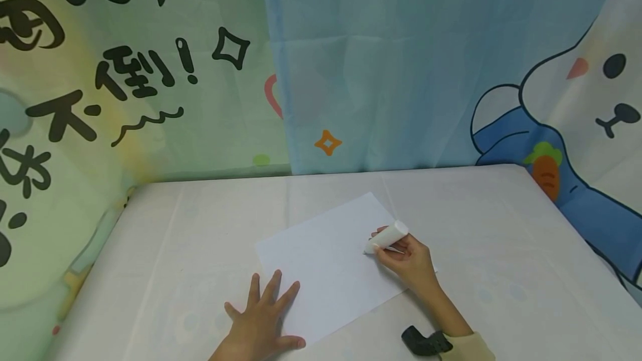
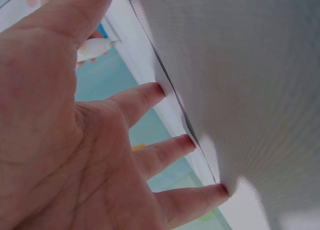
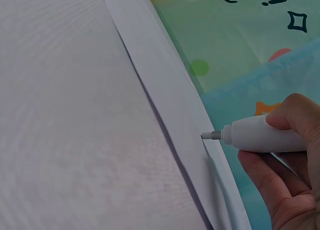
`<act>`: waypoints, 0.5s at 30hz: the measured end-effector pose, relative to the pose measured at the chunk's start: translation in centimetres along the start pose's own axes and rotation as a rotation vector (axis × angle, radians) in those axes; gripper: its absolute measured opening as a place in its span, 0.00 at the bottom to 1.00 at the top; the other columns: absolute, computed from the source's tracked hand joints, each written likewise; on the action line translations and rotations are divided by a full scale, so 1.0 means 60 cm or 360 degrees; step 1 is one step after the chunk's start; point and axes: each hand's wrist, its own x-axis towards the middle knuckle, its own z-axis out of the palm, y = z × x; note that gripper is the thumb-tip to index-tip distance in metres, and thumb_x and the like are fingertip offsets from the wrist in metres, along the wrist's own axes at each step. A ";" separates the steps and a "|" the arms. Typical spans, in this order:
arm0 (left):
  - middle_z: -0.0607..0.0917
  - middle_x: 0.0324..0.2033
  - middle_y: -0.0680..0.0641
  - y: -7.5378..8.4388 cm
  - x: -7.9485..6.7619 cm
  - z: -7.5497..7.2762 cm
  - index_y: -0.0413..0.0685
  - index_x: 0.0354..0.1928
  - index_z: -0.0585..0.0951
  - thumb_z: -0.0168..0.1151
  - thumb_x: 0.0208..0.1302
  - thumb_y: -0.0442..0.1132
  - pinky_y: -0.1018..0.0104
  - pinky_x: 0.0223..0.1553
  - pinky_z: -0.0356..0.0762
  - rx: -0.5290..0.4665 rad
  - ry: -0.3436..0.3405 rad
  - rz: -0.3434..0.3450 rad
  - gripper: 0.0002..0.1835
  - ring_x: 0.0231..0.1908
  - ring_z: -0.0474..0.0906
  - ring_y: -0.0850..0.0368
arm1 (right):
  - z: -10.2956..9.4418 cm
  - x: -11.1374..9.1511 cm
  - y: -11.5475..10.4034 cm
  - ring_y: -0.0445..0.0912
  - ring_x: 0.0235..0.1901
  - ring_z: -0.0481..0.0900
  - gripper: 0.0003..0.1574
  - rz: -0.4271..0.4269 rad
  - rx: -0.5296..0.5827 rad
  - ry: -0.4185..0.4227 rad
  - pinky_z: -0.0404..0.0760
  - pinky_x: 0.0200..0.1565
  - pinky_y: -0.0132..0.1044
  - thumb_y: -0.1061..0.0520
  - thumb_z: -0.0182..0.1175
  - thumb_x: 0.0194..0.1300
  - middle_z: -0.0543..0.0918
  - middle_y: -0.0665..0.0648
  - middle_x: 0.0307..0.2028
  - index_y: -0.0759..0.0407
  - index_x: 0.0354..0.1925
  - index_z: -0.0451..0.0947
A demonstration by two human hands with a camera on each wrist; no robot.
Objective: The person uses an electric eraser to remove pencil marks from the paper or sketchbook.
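A plain white sheet of paper [image 1: 321, 255] lies at a slant on the white-covered table. My right hand [image 1: 408, 258] pinches a thick white pen-shaped tool [image 1: 388, 237] between thumb and fingers, over the right part of the sheet. In the right wrist view this tool [image 3: 265, 134] has a stepped collar and a narrow grey tip, pointing down at the paper. My left hand [image 1: 261, 322] rests with fingers spread at the sheet's lower left edge, thumb toward its near corner. From the left wrist, the palm and straight fingertips [image 2: 180, 140] show right at the paper's edge.
The white tablecloth [image 1: 200, 227] has faint creases and spreads around the sheet. A black strap-like piece [image 1: 426, 341] sits by the right sleeve [image 1: 468, 347]. Behind the table hangs a printed cloth [image 1: 391, 71] with dark characters, a cartoon animal and a carrot.
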 end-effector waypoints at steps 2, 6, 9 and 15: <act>0.56 0.70 0.41 0.000 0.000 0.000 0.63 0.68 0.59 0.62 0.42 0.70 0.15 0.38 0.52 -0.0007 -0.0002 0.0001 0.50 0.66 0.47 0.24 | 0.000 0.000 0.000 0.29 0.40 0.80 0.24 -0.0002 -0.0002 0.0011 0.81 0.38 0.25 0.78 0.64 0.47 0.79 0.75 0.41 0.77 0.45 0.73; 0.56 0.70 0.41 0.000 0.000 0.000 0.64 0.68 0.59 0.62 0.42 0.70 0.15 0.38 0.53 0.0000 0.0001 0.0002 0.49 0.66 0.48 0.24 | -0.001 0.000 0.001 0.30 0.40 0.80 0.24 0.0001 -0.0003 0.0036 0.81 0.38 0.25 0.78 0.64 0.46 0.82 0.67 0.41 0.77 0.45 0.73; 0.56 0.70 0.42 0.000 0.001 0.000 0.64 0.68 0.59 0.62 0.42 0.70 0.15 0.38 0.53 0.0010 0.0006 0.0000 0.50 0.66 0.48 0.25 | -0.001 0.001 0.001 0.30 0.39 0.80 0.24 0.0001 0.0000 0.0041 0.81 0.38 0.25 0.78 0.64 0.46 0.82 0.64 0.40 0.77 0.45 0.73; 0.56 0.70 0.41 -0.001 0.001 0.001 0.63 0.68 0.60 0.62 0.41 0.70 0.15 0.38 0.53 0.0013 0.0009 0.0004 0.50 0.66 0.48 0.24 | 0.000 0.001 0.000 0.29 0.40 0.80 0.23 0.0000 -0.0013 0.0035 0.81 0.38 0.25 0.78 0.64 0.46 0.81 0.69 0.41 0.77 0.44 0.73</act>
